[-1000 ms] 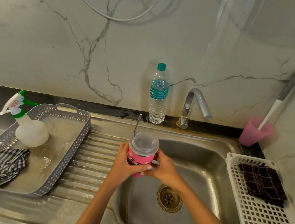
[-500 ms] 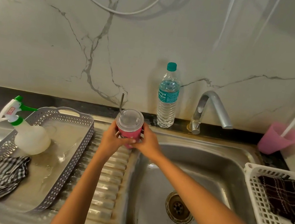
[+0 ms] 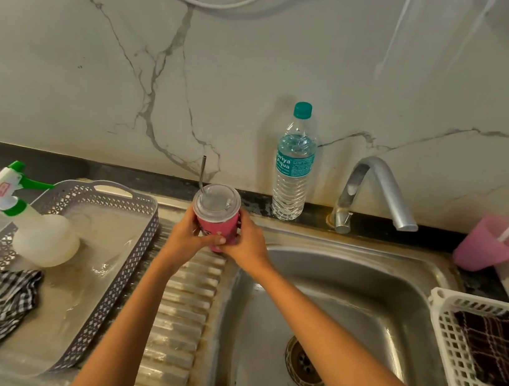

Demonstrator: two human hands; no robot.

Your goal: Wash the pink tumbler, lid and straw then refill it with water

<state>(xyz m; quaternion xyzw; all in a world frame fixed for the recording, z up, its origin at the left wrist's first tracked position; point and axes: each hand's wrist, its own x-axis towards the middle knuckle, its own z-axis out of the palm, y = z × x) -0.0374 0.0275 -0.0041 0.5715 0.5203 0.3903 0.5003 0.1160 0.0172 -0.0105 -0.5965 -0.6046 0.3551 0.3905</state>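
While both hands clamp it, we record pink plastic tumbler (image 3: 220, 229) upright over far end of ribbed steel drainboard (image 3: 186, 297), just left of steel sink basin (image 3: 345, 303); base contact not confirmable. Head view: left hand (image 3: 186, 235) curled round tumbler's left side, right hand (image 3: 247, 242) round right side. Clear round lid (image 3: 216, 202) seated on top, thin metal straw (image 3: 202, 172) standing through it. Teal-capped clear water bottle (image 3: 293, 165) near, at wall.

Both hands, left hand (image 3: 190, 235) and right hand (image 3: 248, 241), hold the lidded pink tumbler (image 3: 219, 227) upright.
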